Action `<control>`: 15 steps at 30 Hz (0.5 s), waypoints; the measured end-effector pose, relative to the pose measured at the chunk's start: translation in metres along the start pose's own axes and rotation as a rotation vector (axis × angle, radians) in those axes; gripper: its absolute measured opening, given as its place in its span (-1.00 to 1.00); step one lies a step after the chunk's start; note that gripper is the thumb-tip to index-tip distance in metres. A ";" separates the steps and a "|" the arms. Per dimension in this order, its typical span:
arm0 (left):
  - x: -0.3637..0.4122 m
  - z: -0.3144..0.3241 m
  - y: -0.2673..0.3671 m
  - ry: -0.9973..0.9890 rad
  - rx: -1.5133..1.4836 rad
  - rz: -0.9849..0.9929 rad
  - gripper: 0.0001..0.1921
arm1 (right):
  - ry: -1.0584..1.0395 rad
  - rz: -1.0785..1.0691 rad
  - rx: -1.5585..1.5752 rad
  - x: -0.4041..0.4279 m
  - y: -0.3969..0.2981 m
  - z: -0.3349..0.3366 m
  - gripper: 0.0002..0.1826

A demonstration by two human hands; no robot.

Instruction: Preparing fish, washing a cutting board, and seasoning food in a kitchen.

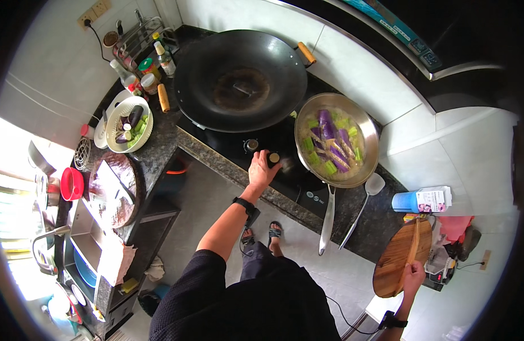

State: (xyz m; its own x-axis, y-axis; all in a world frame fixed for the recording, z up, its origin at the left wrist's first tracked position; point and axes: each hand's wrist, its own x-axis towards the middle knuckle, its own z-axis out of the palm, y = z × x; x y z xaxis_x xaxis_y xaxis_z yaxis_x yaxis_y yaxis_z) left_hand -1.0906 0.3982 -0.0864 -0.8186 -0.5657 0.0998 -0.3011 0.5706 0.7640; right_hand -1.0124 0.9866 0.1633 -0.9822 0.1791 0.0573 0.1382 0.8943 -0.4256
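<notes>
My left hand (263, 169) is closed around a round dark knob (273, 158) with a pale top, at the front of the black glass gas hob (227, 143). At the right, my right hand (413, 277) grips the handle bar of a round wooden lid (383, 264), held tilted beside the counter. Purple eggplant pieces (326, 123) and green vegetable pieces (330, 167) lie in bubbling liquid in a steel frying pan (370, 128) on the right burner. A large black wok (193, 85) stands on the left side of the hob, with only a little dark residue at its bottom.
A steel spatula (375, 184) lies right of the pan handle (328, 221). A white basket (112, 128) of eggplants and greens stands on the left counter, near bottles (165, 59). A cleaver (112, 179) lies on a round chopping board (127, 164) before the sink (85, 226).
</notes>
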 end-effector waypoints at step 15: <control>0.005 0.000 -0.005 -0.037 0.043 0.049 -0.51 | 0.005 0.052 0.010 -0.014 -0.013 -0.001 -0.91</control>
State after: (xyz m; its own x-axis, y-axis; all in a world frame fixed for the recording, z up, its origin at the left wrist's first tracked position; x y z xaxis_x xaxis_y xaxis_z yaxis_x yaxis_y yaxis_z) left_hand -1.0931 0.3929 -0.0899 -0.8503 -0.5142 0.1123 -0.2803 0.6231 0.7302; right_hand -0.9999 0.9722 0.1686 -0.9729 0.2276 0.0396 0.1881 0.8797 -0.4368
